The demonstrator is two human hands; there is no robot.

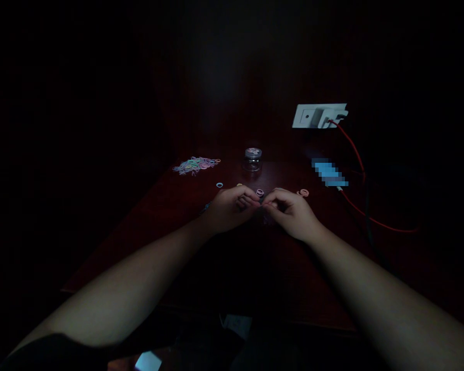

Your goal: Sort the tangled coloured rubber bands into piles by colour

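My left hand (pixel 235 207) and my right hand (pixel 291 212) meet fingertip to fingertip low over the dark red table (pixel 147 206). Both are closed in a pinch; whatever sits between the fingertips is too small and dim to make out. Just beyond the fingertips lies a pink elastic band (pixel 260 192). A blue band (pixel 219 185) rests past my left hand, with a yellowish band (pixel 239 185) partly hidden behind it. Orange-pink bands (pixel 303 192) lie beyond my right hand. Farther back on the left is a loose pile of small multicoloured elastic bands (pixel 196 165).
A small clear jar (pixel 252 161) stands at the back. To its right lies a blurred-out, bright, phone-like device (pixel 329 172) with a red cable (pixel 365 215). A white charger (pixel 327 118) is plugged into the wall socket (pixel 305 116). The surroundings are very dark.
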